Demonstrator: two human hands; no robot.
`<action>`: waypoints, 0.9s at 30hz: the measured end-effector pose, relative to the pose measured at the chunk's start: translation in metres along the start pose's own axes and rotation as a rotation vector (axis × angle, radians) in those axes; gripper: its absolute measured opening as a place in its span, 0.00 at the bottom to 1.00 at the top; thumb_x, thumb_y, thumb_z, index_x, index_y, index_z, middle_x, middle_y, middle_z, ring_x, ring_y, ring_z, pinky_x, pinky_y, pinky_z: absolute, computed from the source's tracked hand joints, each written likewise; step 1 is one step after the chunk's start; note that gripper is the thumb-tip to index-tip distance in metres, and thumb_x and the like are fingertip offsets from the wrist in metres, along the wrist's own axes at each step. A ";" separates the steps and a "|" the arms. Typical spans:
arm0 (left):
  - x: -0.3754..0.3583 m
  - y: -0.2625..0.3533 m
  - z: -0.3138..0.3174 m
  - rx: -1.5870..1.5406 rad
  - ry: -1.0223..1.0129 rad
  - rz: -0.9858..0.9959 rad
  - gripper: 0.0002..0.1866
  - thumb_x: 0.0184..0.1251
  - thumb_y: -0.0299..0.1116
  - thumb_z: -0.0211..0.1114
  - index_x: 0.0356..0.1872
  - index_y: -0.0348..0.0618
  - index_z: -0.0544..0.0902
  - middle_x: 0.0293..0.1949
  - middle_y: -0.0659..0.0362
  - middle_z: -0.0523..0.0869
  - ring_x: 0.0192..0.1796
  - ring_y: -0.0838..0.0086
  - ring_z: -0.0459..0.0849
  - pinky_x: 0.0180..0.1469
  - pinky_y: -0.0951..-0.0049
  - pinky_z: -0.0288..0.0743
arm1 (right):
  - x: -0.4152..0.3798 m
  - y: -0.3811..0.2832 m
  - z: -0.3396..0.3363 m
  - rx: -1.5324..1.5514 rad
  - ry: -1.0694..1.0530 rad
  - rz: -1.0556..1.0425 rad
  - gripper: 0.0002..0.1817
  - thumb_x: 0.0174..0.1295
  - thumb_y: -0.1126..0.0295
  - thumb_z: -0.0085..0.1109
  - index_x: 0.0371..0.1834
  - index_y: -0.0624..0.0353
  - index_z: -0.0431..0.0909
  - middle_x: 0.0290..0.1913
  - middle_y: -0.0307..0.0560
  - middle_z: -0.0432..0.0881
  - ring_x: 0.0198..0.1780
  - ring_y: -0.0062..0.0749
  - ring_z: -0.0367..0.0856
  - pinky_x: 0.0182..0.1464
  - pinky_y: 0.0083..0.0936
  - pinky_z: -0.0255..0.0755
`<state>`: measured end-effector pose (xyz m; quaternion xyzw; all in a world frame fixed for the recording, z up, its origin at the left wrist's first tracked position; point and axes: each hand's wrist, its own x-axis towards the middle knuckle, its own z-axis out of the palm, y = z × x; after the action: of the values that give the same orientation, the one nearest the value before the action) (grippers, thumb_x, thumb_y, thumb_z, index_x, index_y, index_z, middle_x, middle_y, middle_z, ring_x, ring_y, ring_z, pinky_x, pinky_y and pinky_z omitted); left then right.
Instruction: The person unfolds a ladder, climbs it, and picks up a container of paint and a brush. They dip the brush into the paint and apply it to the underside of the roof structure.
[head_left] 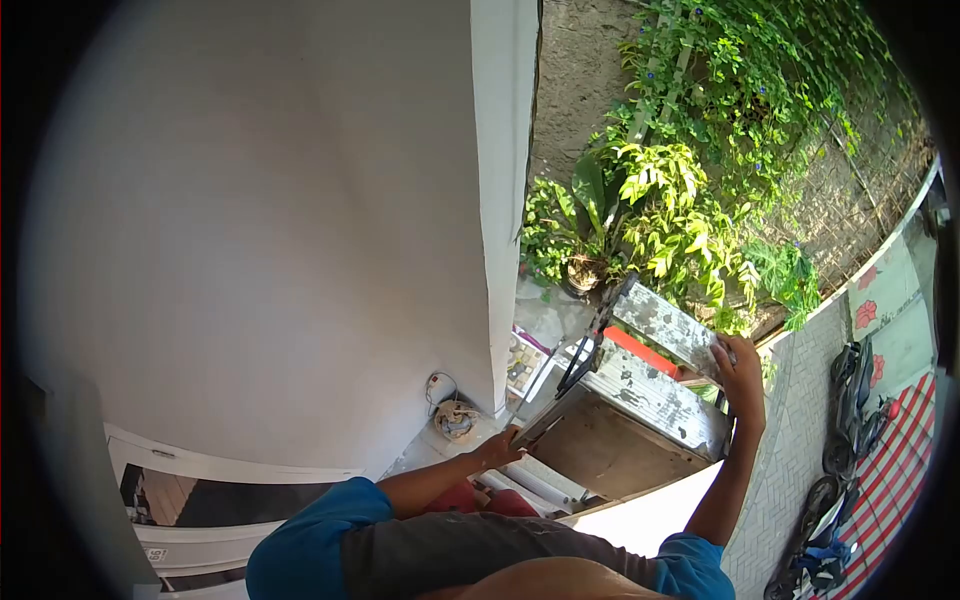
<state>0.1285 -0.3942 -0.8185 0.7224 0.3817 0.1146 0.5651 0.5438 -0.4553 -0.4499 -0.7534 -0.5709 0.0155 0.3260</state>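
Pale wall (280, 220) takes up the left side, and beyond its edge leafy plants (690, 210) hang over a rough wall (575, 90). Grey paving (795, 400) runs down the right, with motorbikes (850, 410) on it beside a red-and-white striped surface (890, 460).

Between the two hands, in front of the person's body, is a frame (665, 325) with boards of flaking white paint, a brown panel (610, 450) and dark metal at its left side. A red strip (640, 350) shows between the boards. The right hand (738, 365) is at the outer end of the far board, its fingers bent over the edge and closed on it. The left hand (497, 449) has its fingers curled in against the near left corner, closed on the dark edge.

The right arm rises steeply from a blue sleeve (695, 565), bent at the elbow; the left arm lies lower and flatter, reaching across from the other sleeve (320, 530). A bundle with a cord (455, 420) sits near the left hand, by the wall.

Both thumbs are hard to make out, and the left fingertips are partly hidden. The frame's underside is out of sight.
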 end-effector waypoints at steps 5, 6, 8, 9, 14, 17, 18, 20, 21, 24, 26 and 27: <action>0.012 0.000 -0.009 0.155 -0.114 -0.088 0.30 0.67 0.43 0.69 0.64 0.45 0.65 0.48 0.46 0.86 0.54 0.52 0.86 0.56 0.58 0.77 | 0.003 0.001 0.000 -0.021 0.055 -0.096 0.18 0.64 0.60 0.69 0.49 0.63 0.85 0.43 0.56 0.84 0.48 0.53 0.81 0.53 0.42 0.73; 0.019 -0.014 -0.009 0.143 -0.158 -0.055 0.31 0.68 0.42 0.69 0.65 0.45 0.64 0.49 0.45 0.85 0.56 0.52 0.86 0.57 0.57 0.77 | 0.003 0.000 -0.002 -0.035 0.035 -0.070 0.17 0.64 0.60 0.69 0.49 0.62 0.85 0.44 0.55 0.84 0.50 0.52 0.80 0.55 0.41 0.72; 0.025 -0.019 -0.009 0.255 -0.204 -0.057 0.32 0.64 0.40 0.71 0.66 0.45 0.66 0.50 0.44 0.85 0.55 0.52 0.85 0.57 0.56 0.77 | 0.006 0.007 0.003 -0.045 0.022 -0.040 0.17 0.63 0.59 0.69 0.48 0.61 0.86 0.44 0.54 0.83 0.50 0.51 0.80 0.55 0.40 0.72; 0.029 -0.010 -0.013 0.349 -0.249 -0.045 0.31 0.67 0.40 0.70 0.65 0.46 0.65 0.52 0.47 0.84 0.56 0.56 0.85 0.57 0.58 0.77 | 0.007 0.013 0.007 -0.035 0.059 -0.066 0.17 0.63 0.59 0.69 0.47 0.61 0.86 0.43 0.53 0.84 0.50 0.51 0.80 0.55 0.41 0.72; 0.053 -0.005 -0.039 0.246 -0.249 0.065 0.37 0.68 0.44 0.71 0.71 0.42 0.62 0.53 0.45 0.84 0.56 0.61 0.85 0.56 0.62 0.77 | 0.006 0.014 0.004 -0.037 0.055 -0.056 0.15 0.63 0.59 0.70 0.45 0.58 0.88 0.42 0.52 0.85 0.47 0.50 0.81 0.52 0.40 0.74; 0.060 -0.015 -0.120 0.311 -0.198 0.161 0.36 0.68 0.44 0.70 0.71 0.43 0.63 0.54 0.46 0.84 0.56 0.62 0.85 0.56 0.62 0.77 | 0.007 0.014 0.003 -0.040 0.058 -0.024 0.13 0.63 0.61 0.68 0.44 0.56 0.89 0.41 0.51 0.86 0.48 0.51 0.82 0.53 0.42 0.75; 0.039 -0.039 -0.142 0.318 -0.185 0.185 0.36 0.69 0.44 0.70 0.71 0.43 0.64 0.54 0.46 0.84 0.56 0.62 0.85 0.56 0.62 0.77 | 0.008 0.016 0.004 -0.032 0.067 -0.036 0.12 0.64 0.61 0.67 0.44 0.56 0.89 0.41 0.52 0.86 0.48 0.51 0.82 0.53 0.42 0.75; -0.018 -0.086 -0.171 0.310 -0.166 0.221 0.35 0.69 0.45 0.69 0.71 0.43 0.64 0.54 0.46 0.84 0.56 0.63 0.85 0.56 0.62 0.77 | 0.007 0.020 0.007 -0.038 0.088 -0.100 0.10 0.66 0.63 0.63 0.43 0.55 0.89 0.39 0.53 0.86 0.47 0.52 0.82 0.51 0.44 0.76; -0.041 -0.101 -0.182 0.303 -0.156 0.241 0.35 0.69 0.45 0.69 0.71 0.43 0.64 0.55 0.47 0.84 0.56 0.63 0.85 0.56 0.62 0.77 | 0.009 0.032 0.015 -0.021 0.111 -0.113 0.10 0.66 0.65 0.62 0.44 0.55 0.89 0.39 0.53 0.86 0.47 0.51 0.82 0.51 0.44 0.76; -0.069 -0.094 -0.200 0.281 -0.124 0.288 0.34 0.70 0.46 0.68 0.71 0.44 0.65 0.55 0.47 0.84 0.56 0.64 0.85 0.56 0.62 0.77 | 0.008 0.029 0.013 -0.044 0.109 -0.078 0.10 0.66 0.66 0.61 0.43 0.55 0.89 0.39 0.53 0.86 0.47 0.51 0.83 0.51 0.43 0.76; 0.034 -0.065 -0.122 0.268 -0.097 0.311 0.34 0.71 0.46 0.68 0.71 0.44 0.66 0.56 0.47 0.84 0.57 0.64 0.85 0.56 0.62 0.77 | 0.010 0.032 0.014 -0.041 0.082 -0.089 0.09 0.66 0.68 0.60 0.42 0.55 0.90 0.40 0.53 0.87 0.47 0.51 0.83 0.50 0.43 0.76; 0.114 -0.022 -0.055 0.264 -0.086 0.321 0.34 0.71 0.46 0.67 0.71 0.44 0.66 0.56 0.48 0.84 0.57 0.64 0.85 0.56 0.62 0.77 | 0.011 0.030 0.012 -0.037 0.095 -0.100 0.09 0.66 0.68 0.60 0.42 0.55 0.90 0.40 0.53 0.87 0.47 0.51 0.83 0.50 0.43 0.76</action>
<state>0.1641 -0.2750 -0.8506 0.8458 0.2492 0.1212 0.4559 0.5683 -0.4437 -0.4704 -0.7298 -0.5918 -0.0473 0.3389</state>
